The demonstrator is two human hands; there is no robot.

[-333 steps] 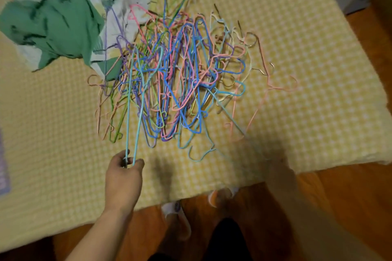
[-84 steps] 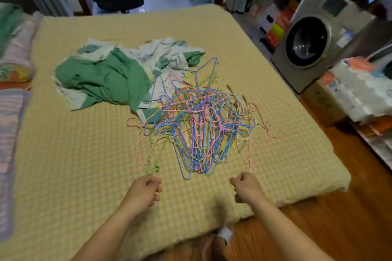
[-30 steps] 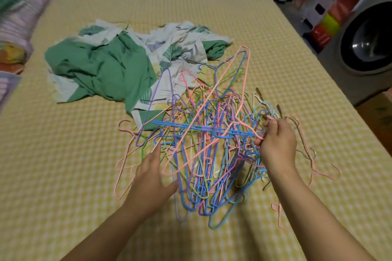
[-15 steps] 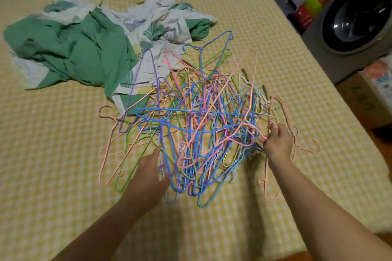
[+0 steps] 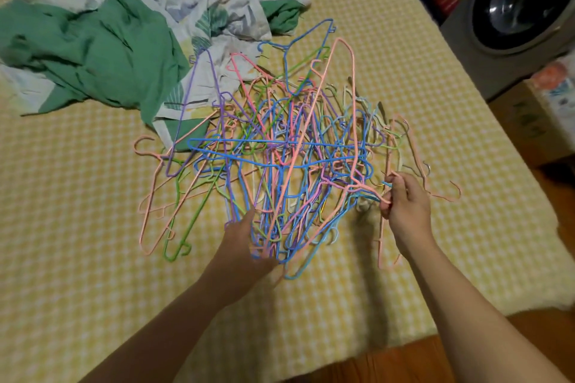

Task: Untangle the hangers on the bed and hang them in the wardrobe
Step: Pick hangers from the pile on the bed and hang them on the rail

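A tangled heap of thin wire hangers [image 5: 280, 152] in blue, pink, purple and green lies on the yellow checked bed [image 5: 77, 227]. My left hand [image 5: 245, 246] is under the near edge of the heap, fingers hidden among the wires, apparently gripping several. My right hand [image 5: 404, 205] pinches the hook end of a pink hanger [image 5: 342, 78] and some blue wire at the heap's right side. That pink hanger stands up above the pile. The wardrobe is out of view.
Crumpled green and leaf-print cloth [image 5: 102, 47] lies on the bed behind the heap. A washing machine [image 5: 522, 9] and a cardboard box [image 5: 529, 121] stand on the wooden floor [image 5: 553, 183] to the right. The bed's near edge runs just below my arms.
My right hand has drawn its wires slightly toward me and to the right. The left hand has slid further into the heap's near edge. The view has tilted down a little.
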